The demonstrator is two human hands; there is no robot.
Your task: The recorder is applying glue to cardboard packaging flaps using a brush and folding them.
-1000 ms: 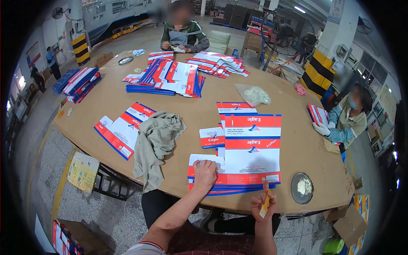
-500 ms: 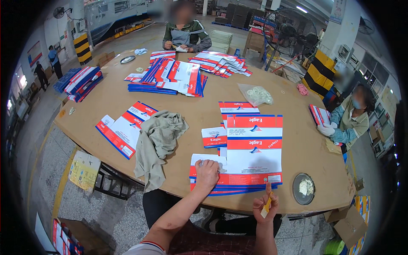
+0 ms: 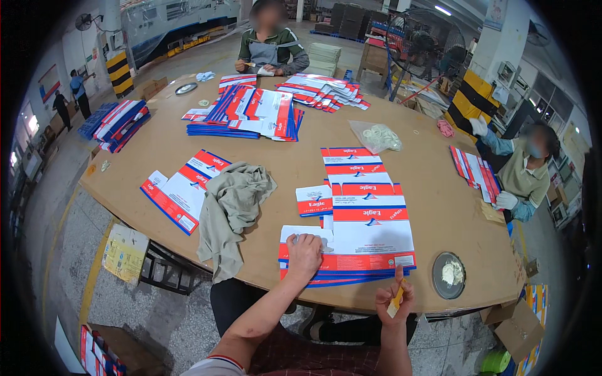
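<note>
A stack of flat carton blanks (image 3: 370,233), white with red and blue bands, lies at the table's near edge in front of me. My left hand (image 3: 305,255) rests on the white flap at the stack's left, fingers curled; a small pale bit shows by the fingertips, too unclear to name. My right hand (image 3: 394,301) is at the stack's near right corner. Its fingers close round a small yellow scraper (image 3: 394,303), while the index finger points up to the blank's edge. Right of the stack, a dark round dish (image 3: 441,286) holds a pale paste (image 3: 453,273).
A crumpled grey-green cloth (image 3: 233,210) lies left of the stack, partly over another blank (image 3: 182,197). Farther off are piled blanks (image 3: 251,113) and a clear bag (image 3: 377,136) of pale rings. Co-workers sit at the far side (image 3: 269,47) and right side (image 3: 533,166).
The top blank's far edge has come lower and nearer, uncovering more of the blank beyond it. My hands stay nearly in place. The co-worker at right has raised one gloved hand away from their blanks.
</note>
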